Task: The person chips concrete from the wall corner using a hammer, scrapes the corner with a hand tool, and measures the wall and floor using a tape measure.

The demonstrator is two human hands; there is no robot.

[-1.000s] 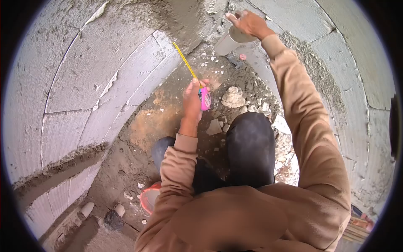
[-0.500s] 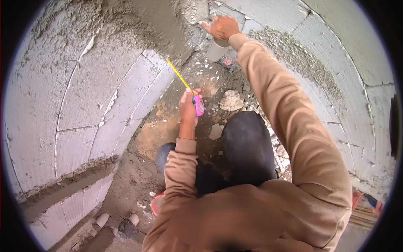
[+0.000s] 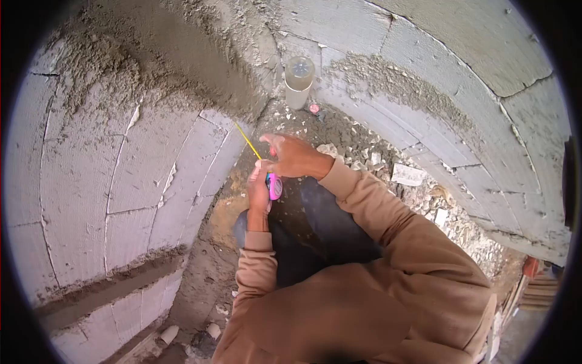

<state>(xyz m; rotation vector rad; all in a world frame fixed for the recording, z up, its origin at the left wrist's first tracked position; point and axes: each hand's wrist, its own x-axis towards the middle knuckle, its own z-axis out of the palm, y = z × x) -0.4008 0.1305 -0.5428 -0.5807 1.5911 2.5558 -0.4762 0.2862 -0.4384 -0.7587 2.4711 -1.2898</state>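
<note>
My left hand [image 3: 259,193] is wrapped round a pink tape measure [image 3: 274,186], above my knees. A short length of yellow blade [image 3: 247,141] sticks out of it toward the block wall at the upper left. Beside it, my right hand [image 3: 295,156] reaches in with bent fingers close to the left fingertips and the blade. A small red thing shows at those right fingers; whether they grip it is unclear. Farther off, an upright pipe [image 3: 297,91] with a clear bottle-like piece [image 3: 301,68] in its top stands in the corner.
Pale block walls [image 3: 145,176] [image 3: 364,30] rise on both sides, with rough wet mortar [image 3: 163,42] at the upper left. White rubble [image 3: 408,175] lies along the right wall. A small red round object [image 3: 314,108] rests by the pipe's foot. Wooden slats [image 3: 539,292] show at the lower right.
My right hand has left the pipe top and come down beside my left hand. The view has shifted, so the pipe's top now shows. The tape measure is still in my left hand.
</note>
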